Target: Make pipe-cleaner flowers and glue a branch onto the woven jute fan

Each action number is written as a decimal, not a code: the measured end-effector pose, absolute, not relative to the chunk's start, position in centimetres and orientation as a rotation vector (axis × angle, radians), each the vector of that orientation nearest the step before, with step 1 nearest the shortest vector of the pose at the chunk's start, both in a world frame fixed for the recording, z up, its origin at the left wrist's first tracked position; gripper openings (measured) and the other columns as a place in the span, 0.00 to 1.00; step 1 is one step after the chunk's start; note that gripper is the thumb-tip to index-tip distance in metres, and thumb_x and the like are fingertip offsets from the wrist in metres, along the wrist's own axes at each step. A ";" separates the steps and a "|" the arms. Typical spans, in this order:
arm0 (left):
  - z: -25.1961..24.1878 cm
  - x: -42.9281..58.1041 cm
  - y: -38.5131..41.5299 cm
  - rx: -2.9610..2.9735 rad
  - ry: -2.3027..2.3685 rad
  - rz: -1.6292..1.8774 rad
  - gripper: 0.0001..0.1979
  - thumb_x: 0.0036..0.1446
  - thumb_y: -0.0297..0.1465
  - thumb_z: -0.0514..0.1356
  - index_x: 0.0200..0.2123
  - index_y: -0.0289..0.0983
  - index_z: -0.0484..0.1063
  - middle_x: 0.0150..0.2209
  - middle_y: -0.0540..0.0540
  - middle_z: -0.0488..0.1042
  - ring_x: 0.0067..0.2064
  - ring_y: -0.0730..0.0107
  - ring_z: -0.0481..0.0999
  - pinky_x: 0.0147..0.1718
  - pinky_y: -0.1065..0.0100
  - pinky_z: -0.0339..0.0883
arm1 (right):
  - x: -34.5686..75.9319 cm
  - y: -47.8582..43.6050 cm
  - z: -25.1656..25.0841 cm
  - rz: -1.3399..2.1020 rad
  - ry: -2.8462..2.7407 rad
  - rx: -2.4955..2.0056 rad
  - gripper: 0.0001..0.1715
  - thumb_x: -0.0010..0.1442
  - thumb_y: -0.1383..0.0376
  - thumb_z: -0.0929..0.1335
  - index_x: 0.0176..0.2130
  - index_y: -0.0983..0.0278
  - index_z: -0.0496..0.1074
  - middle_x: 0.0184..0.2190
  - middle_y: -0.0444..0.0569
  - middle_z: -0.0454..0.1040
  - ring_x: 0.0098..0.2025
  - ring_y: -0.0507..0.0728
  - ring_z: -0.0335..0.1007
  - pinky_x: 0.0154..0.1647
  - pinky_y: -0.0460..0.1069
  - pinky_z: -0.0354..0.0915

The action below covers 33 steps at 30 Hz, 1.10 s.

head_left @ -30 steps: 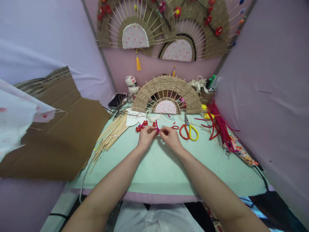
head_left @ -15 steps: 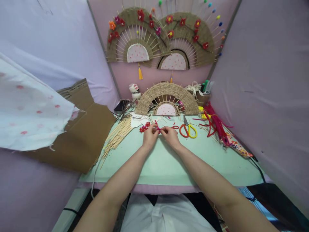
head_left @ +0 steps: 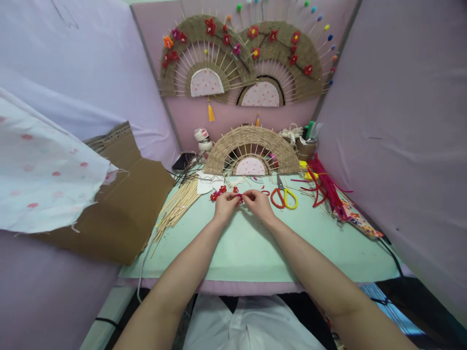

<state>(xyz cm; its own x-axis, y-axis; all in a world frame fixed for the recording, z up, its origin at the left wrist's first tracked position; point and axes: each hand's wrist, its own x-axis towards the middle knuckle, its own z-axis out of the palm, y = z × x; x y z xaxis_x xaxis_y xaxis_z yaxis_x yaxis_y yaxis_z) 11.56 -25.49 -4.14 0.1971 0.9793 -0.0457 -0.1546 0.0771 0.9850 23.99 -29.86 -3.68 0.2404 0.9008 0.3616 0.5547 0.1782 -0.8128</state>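
Note:
Both hands meet over the middle of the table, fingertips pinched together around a small magenta pipe cleaner (head_left: 239, 196). My left hand (head_left: 225, 206) is closed on its left side, and my right hand (head_left: 257, 203) is closed on its right side. The fingers cover most of the piece, so its full shape is hidden. Just beyond my left hand lie several small red and magenta flowers (head_left: 218, 193). To the right of my right hand are bent red pieces (head_left: 265, 192) and scissors (head_left: 283, 197) with one red and one yellow handle.
A woven half-round fan (head_left: 251, 133) stands behind the hands. Thin sticks (head_left: 178, 209) lie at left beside cardboard (head_left: 120, 214) and dotted cloth (head_left: 47, 180). Red pipe cleaners (head_left: 328, 184) and a pen cup (head_left: 306, 148) are at right. Two decorated fans (head_left: 204, 29) hang on the back wall.
The fingers have shifted slightly on the magenta piece; a strand that stuck up above them is now down between the fingertips. Both hands stay in nearly the same place.

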 end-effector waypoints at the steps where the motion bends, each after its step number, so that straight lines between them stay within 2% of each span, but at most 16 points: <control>1: -4.1 11.6 -25.5 1.134 0.986 1.096 0.09 0.38 0.28 0.66 0.27 0.32 0.74 0.23 0.46 0.76 0.26 0.72 0.75 0.32 0.69 0.69 | 24.0 -29.9 -3.6 0.430 -1.429 -1.499 0.11 0.54 0.61 0.64 0.30 0.65 0.73 0.24 0.46 0.75 0.26 0.52 0.68 0.29 0.46 0.61; 5: -4.1 11.7 -25.6 1.138 1.002 1.086 0.09 0.37 0.27 0.66 0.26 0.32 0.74 0.22 0.46 0.76 0.26 0.72 0.75 0.33 0.68 0.69 | 24.1 -29.9 -3.5 0.390 -1.464 -1.501 0.10 0.54 0.63 0.63 0.28 0.64 0.72 0.23 0.45 0.73 0.26 0.52 0.66 0.30 0.46 0.60; 12: -4.0 12.1 -26.0 1.164 1.128 1.063 0.04 0.38 0.24 0.64 0.23 0.32 0.74 0.18 0.50 0.72 0.21 0.75 0.69 0.27 0.71 0.67 | 23.8 -30.1 -3.8 0.299 -1.586 -1.505 0.06 0.52 0.67 0.64 0.25 0.63 0.68 0.26 0.47 0.71 0.31 0.54 0.64 0.35 0.48 0.57; 15: -3.6 12.3 -26.2 1.147 1.150 1.069 0.03 0.39 0.23 0.64 0.23 0.32 0.74 0.18 0.50 0.72 0.20 0.77 0.68 0.27 0.72 0.66 | 23.8 -30.0 -4.0 0.372 -1.510 -1.531 0.06 0.52 0.66 0.64 0.25 0.63 0.69 0.26 0.47 0.71 0.31 0.54 0.64 0.35 0.47 0.58; 20: -2.2 12.2 -26.4 0.925 1.020 0.939 0.03 0.44 0.24 0.63 0.26 0.30 0.74 0.24 0.43 0.76 0.27 0.73 0.75 0.34 0.70 0.71 | 24.6 -29.2 -4.6 0.510 -1.353 -1.582 0.11 0.53 0.62 0.63 0.27 0.64 0.71 0.23 0.45 0.73 0.27 0.53 0.66 0.29 0.46 0.59; 25: -1.6 11.4 -26.3 0.802 0.952 0.874 0.09 0.52 0.28 0.55 0.28 0.30 0.73 0.29 0.38 0.78 0.31 0.67 0.78 0.38 0.65 0.73 | 25.0 -29.1 -4.4 0.543 -1.317 -1.572 0.17 0.55 0.59 0.60 0.25 0.64 0.71 0.22 0.44 0.73 0.27 0.53 0.66 0.27 0.46 0.59; 29: -1.7 11.2 -26.2 0.793 0.939 0.886 0.08 0.51 0.26 0.55 0.29 0.30 0.74 0.29 0.39 0.78 0.32 0.68 0.78 0.39 0.66 0.73 | 24.8 -29.6 -3.6 0.458 -1.316 -1.518 0.11 0.54 0.62 0.62 0.30 0.64 0.71 0.27 0.45 0.73 0.29 0.53 0.66 0.32 0.47 0.61; 31: -1.7 11.2 -26.2 0.805 0.912 0.905 0.07 0.48 0.23 0.57 0.30 0.29 0.74 0.29 0.40 0.78 0.32 0.70 0.78 0.41 0.67 0.72 | 24.7 -29.9 -3.3 0.352 -1.403 -1.427 0.07 0.52 0.65 0.64 0.31 0.63 0.70 0.29 0.46 0.72 0.30 0.53 0.64 0.35 0.48 0.62; 33: -1.6 11.2 -26.3 0.812 0.891 0.933 0.09 0.45 0.18 0.58 0.31 0.30 0.75 0.30 0.42 0.78 0.32 0.73 0.78 0.43 0.68 0.71 | 24.5 -30.2 -3.2 0.246 -1.532 -1.318 0.05 0.53 0.67 0.65 0.33 0.63 0.70 0.31 0.47 0.70 0.31 0.53 0.64 0.36 0.49 0.62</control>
<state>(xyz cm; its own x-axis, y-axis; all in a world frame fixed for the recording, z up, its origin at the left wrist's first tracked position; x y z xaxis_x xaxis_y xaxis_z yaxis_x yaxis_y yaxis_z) 11.16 -26.31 -1.60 0.3171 0.9084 -0.2725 -0.3145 0.3718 0.8734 24.54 -30.16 -3.21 0.1586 0.8139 0.5590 0.5979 0.3714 -0.7104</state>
